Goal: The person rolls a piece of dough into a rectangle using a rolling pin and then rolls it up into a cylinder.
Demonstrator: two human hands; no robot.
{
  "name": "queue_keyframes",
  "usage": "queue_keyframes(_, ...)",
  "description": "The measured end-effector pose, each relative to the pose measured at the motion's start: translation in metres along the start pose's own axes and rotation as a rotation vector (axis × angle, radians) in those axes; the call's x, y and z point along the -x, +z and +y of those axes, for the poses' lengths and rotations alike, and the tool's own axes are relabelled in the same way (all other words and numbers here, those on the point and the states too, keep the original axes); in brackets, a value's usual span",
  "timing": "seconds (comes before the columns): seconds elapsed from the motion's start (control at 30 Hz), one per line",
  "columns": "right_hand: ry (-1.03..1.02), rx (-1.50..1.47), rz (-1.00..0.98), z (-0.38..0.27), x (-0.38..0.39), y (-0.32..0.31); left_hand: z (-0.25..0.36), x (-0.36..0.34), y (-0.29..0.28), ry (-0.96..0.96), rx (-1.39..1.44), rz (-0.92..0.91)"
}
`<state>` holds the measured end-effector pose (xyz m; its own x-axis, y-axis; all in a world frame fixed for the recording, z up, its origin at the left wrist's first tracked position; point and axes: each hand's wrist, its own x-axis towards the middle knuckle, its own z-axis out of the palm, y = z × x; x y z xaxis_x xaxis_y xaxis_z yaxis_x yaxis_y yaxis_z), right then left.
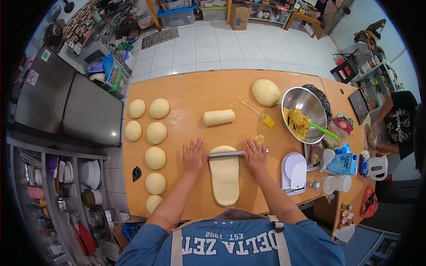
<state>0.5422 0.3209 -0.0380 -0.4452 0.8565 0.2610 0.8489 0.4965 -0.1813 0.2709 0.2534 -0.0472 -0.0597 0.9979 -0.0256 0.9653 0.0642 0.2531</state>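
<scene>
A grey metal rolling pin (226, 154) lies across the upper part of a long, flattened piece of dough (225, 184). My left hand (194, 156) rests flat at the pin's left end, fingers stretched out and apart. Over the right end lies my right hand (255, 157), its fingers also extended, with the pin's tip showing past it. Neither hand wraps round the pin. Beyond the dough sits a rolled-up dough log (218, 117). Several round dough balls (155, 158) line the table's left side, and a larger dough ball (265, 92) rests at the far edge.
A steel bowl (290, 103) holds yellow filling and a green-handled spatula (324, 131). A pastry brush (266, 119) lies beside it. To the right stand a white kitchen scale (293, 170), a blue carton (342, 164) and a white jug (378, 167). Another person (399, 124) is at the far right.
</scene>
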Motion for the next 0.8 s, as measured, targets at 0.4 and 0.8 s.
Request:
queue_keyframes(0.4, 0.143, -0.079, -0.244, 0.011, -0.083, 0.003, -0.01, -0.108, -0.034, -0.045, -0.105, 0.024)
queue_keyframes(0.8, 0.066, -0.157, -0.113, -0.016, 0.041, -0.031, 0.019, 0.032, -0.012, -0.027, 0.007, -0.183)
